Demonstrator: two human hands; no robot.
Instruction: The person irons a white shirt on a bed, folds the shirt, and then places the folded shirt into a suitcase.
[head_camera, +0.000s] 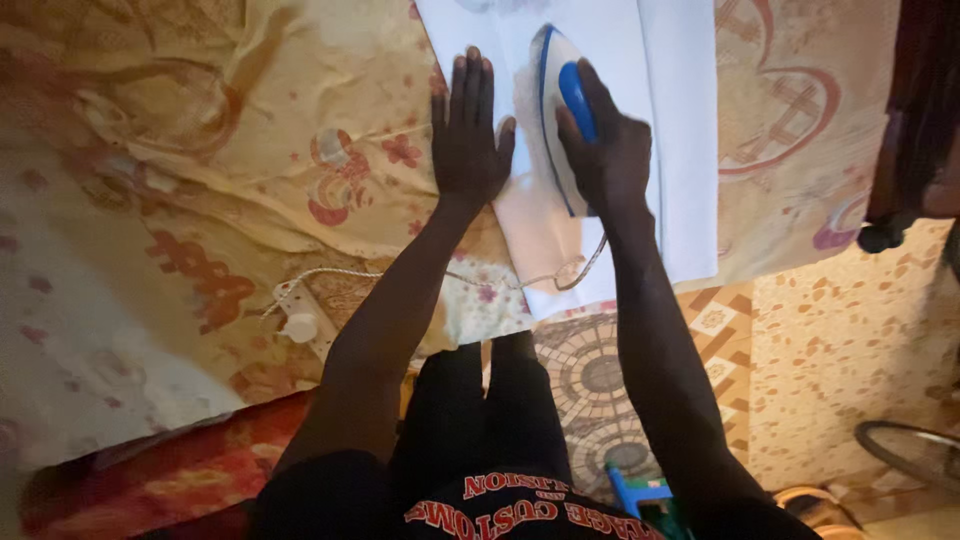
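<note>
Right hand (610, 160) is wrapped tight around the blue handle of a white and blue electric iron (556, 110), which sits on a white cotton cloth (670, 150) spread over a yellow floral bedsheet (300, 130). Left hand (468, 130) is flat and fully open, pinning the cloth. Looks mid-job: the right part is smooth, the bit under the left hand is yet to be ironed.

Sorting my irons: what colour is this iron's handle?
Blue, on a white iron; head view.
</note>
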